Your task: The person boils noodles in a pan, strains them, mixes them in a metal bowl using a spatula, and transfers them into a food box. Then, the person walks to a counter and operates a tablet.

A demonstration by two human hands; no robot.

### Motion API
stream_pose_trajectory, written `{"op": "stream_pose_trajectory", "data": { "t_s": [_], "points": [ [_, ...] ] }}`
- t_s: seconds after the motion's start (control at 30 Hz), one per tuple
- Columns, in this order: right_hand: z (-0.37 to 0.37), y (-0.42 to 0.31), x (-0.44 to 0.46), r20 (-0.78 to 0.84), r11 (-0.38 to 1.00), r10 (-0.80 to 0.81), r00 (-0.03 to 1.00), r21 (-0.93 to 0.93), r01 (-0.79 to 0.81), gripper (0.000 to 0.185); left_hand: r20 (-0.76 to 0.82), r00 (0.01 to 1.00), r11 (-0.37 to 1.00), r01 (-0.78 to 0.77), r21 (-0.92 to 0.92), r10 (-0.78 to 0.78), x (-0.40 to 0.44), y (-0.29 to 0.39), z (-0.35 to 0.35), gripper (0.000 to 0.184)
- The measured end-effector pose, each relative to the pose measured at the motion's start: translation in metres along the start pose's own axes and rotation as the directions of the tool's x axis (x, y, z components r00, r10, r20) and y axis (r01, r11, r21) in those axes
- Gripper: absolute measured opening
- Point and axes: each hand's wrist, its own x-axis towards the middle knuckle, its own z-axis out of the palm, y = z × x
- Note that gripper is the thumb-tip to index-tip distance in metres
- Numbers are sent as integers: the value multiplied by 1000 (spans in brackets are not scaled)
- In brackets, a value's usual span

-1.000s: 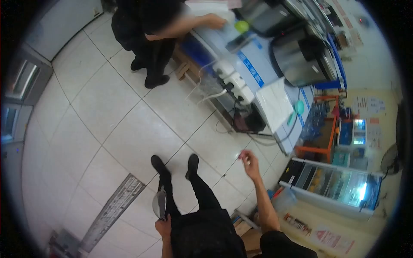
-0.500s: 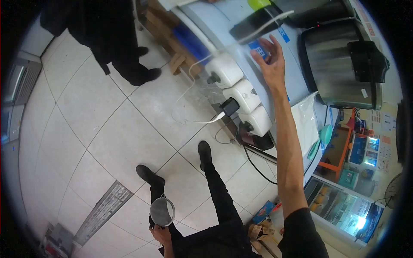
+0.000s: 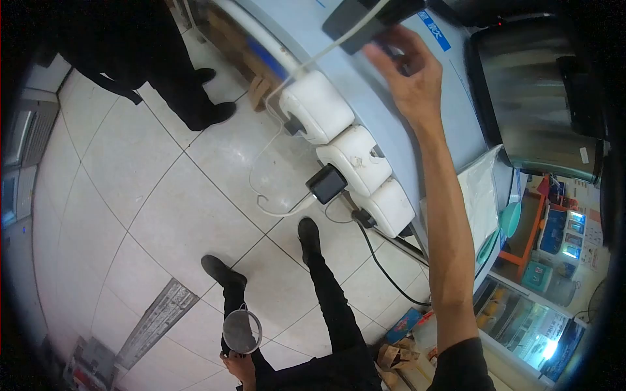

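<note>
My left hand (image 3: 241, 369), low in view, is closed around the lower end of a round fine-mesh strainer (image 3: 238, 331), held over my left leg. My right hand (image 3: 417, 77) reaches out over the pale blue counter (image 3: 365, 78). Its thumb and fingers are curved but apart, at the near end of a dark rectangular object (image 3: 358, 29). Blur hides whether they touch it. A white cable (image 3: 339, 40) passes across that object. Blue tape with white lettering (image 3: 433, 29) is stuck to the counter beyond my fingers.
White socket boxes (image 3: 355, 159) line the counter edge, with a black plug adapter (image 3: 326, 184) and hanging cables. A large metal cooker (image 3: 541, 98) stands to the right, near a white plastic bag (image 3: 479, 195). A person in dark clothes (image 3: 150, 58) stands at upper left.
My right hand has moved up the counter to the dark object, its fingers more curved. The view has shifted toward the counter. My left hand still holds the strainer.
</note>
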Motion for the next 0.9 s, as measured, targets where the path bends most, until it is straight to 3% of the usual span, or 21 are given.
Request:
{"op": "stream_pose_trajectory", "data": {
  "t_s": [0.07,0.13,0.27,0.4,0.6,0.67,0.9],
  "points": [
    [0,3,2,-19,1000,-5,1000,31,5,57,-124,992,999,-15,-45,9,-2,2,3,33],
    [2,1,3,-12,999,-28,1000,-17,28,43,-120,993,999,-1,-43,-4,-2,2,3,33],
    [6,0,4,-39,999,-14,999,43,16,53,-49,997,997,59,-43,-61,-3,22,-10,32],
    [7,-2,6,-53,996,-82,995,-39,80,51,-24,1000,999,19,-37,-20,1,1,9,31],
    [8,1,7,-66,995,-77,995,-63,73,49,-56,998,1000,28,9,-27,-4,14,3,30],
    [7,-1,5,-67,996,-70,995,-64,66,48,-103,990,994,95,-54,-100,-6,32,-5,30],
    [0,1,-6,-94,998,-11,995,-65,5,48,-94,994,999,48,2,-47,-5,19,4,29]
  ]
}}
